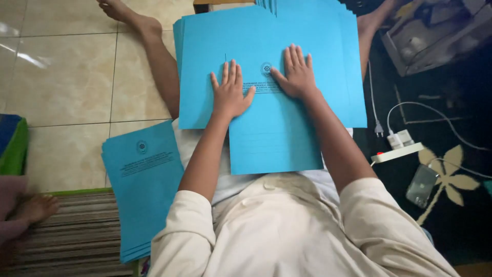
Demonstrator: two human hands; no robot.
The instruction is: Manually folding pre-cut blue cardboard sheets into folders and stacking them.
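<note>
Both hands lie flat on a large blue sheet (277, 138) that rests across the person's lap. The left hand (229, 95) presses palm down, fingers (225, 74) spread wide and straight, holding nothing. The right hand (297, 74) lies the same way just beside it, fingers (294, 55) fanned out, thumb angled toward the left hand. Between the two thumbs sits a small round dark emblem (266, 68), with a few short lines of dark print below it, centred on the sheet.

Under this top sheet lies a fanned stack of more blue sheets (328, 46), their edges stepping out at the upper left and along the right side, where they overhang the legs. The top sheet's lower edge ends near the person's cream shirt (287, 231).

To the left, a second pile of blue sheets (143, 190) rests on the tiled floor (66, 77) and a striped mat (77, 236), bearing the same round emblem and printed lines near its top. Bare tile lies open beyond it. A green-edged object (15, 143) sits at the far left edge, and another person's foot (36, 208) shows on the mat.

To the right, on a dark patterned rug (451, 205), a white power strip (397, 152) with a plugged-in charger lies close to the stack's edge, and a phone (421, 185) lies just below it.
</note>
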